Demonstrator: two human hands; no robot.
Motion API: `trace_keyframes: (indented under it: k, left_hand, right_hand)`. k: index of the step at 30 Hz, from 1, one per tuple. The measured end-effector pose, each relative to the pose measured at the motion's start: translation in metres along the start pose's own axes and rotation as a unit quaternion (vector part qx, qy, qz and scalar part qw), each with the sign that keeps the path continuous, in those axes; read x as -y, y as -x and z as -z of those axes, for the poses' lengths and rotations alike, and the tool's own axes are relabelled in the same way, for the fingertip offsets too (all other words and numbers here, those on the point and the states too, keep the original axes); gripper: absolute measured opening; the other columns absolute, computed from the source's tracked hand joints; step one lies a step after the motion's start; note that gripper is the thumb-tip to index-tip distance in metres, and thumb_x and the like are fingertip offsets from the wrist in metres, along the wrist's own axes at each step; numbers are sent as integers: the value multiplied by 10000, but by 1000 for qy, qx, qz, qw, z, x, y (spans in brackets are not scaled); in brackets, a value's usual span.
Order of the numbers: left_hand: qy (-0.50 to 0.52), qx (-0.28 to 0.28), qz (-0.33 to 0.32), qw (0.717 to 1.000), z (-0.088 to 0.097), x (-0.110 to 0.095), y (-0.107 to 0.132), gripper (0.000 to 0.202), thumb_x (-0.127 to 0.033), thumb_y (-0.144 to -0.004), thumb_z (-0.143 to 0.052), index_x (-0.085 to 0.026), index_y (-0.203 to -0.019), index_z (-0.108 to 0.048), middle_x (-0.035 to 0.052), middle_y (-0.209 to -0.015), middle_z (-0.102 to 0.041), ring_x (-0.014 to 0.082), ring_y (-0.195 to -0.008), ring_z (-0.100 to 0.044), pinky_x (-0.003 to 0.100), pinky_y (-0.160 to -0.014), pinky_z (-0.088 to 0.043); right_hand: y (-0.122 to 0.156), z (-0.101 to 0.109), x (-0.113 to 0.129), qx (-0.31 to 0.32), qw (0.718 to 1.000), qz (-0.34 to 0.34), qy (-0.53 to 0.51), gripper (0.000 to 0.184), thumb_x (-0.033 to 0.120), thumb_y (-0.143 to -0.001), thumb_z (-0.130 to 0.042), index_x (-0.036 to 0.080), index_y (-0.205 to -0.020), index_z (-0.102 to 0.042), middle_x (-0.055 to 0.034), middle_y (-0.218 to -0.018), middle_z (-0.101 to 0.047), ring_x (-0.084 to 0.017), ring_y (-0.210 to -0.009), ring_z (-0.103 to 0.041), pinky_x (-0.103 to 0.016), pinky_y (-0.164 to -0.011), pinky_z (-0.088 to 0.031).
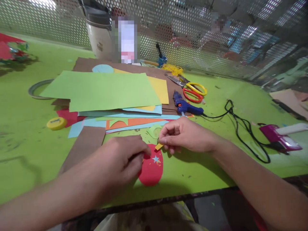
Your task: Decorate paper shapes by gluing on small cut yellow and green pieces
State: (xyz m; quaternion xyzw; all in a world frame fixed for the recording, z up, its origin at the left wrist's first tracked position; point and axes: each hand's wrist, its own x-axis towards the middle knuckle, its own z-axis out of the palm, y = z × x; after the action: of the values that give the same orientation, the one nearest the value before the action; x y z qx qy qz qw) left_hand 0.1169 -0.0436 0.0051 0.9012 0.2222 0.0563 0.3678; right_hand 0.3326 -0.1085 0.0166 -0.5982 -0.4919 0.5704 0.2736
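My left hand [121,158] rests with curled fingers on the top edge of a red oval foam cutout [151,170] that lies on the green table [216,154] near its front edge. The cutout carries small star stickers [157,159]. Just to its right, my right hand [183,134] pinches a small yellow foam strip [159,146] over the cutout's upper edge. A pale green foam ring [154,130] lies just behind both hands.
A stack of coloured sheets [106,93] lies behind the hands, with brown card [84,144] to the left. A blue glue gun [185,106], its black cord [240,125], scissors [192,89], a yellow tape measure [56,123] and a pink stapler [279,136] lie around. Perforated metal panels back the table.
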Motion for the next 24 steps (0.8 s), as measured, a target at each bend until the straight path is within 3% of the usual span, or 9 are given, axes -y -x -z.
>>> trace_keyframes:
  k: [4,8,11,15,21,24]
  left_hand:
    - [227,30,131,965,12,-5,-5,214,-293,-845,-533,-215,-811,-730,1,-669,-685,157,-616,-573,234,-537,-382]
    - [342,44,142,928,17,-13,-9,235,-304,-848,-560,-177,-718,-710,8,-613,-655,136,-565,-551,229,-538,-403]
    - [357,53,121,925,14,-14,-11,270,-375,-848,-614,-178,-684,-698,7,-611,-648,127,-552,-532,223,-508,-391]
    - [363,24,128,923,10,-9,-10,237,-381,-794,-704,-179,-673,-680,-20,-552,-609,92,-482,-460,200,-443,-320]
    - [382,0,151,912,13,-11,-11,261,-383,-727,-771,-151,-649,-677,-6,-544,-610,103,-517,-496,208,-486,-354]
    - [388,2,151,909,12,-10,-11,270,-400,-747,-752,-159,-650,-680,-8,-541,-604,109,-509,-497,216,-476,-353]
  right_hand:
    - [6,-4,7,20,997,23,-70,242,335,-756,-788,150,-717,-637,24,-549,-655,-96,-472,-608,-192,-437,-425]
    - [8,-12,10,27,993,42,-111,283,375,-755,-802,152,-739,-630,30,-552,-658,-91,-478,-612,-185,-439,-432]
    - [7,-18,11,19,992,49,-113,327,436,-763,-782,155,-743,-618,39,-547,-637,-91,-476,-610,-188,-434,-432]
    - [6,-22,13,11,992,61,-114,318,432,-779,-765,158,-745,-607,30,-578,-639,-98,-487,-616,-195,-431,-422]
    - [7,-21,7,18,985,84,-151,399,534,-884,-619,148,-787,-623,-19,-665,-669,-118,-553,-643,-228,-501,-492]
    - [8,-20,5,21,985,87,-145,384,532,-869,-651,152,-815,-633,-16,-665,-667,-125,-580,-645,-239,-530,-512]
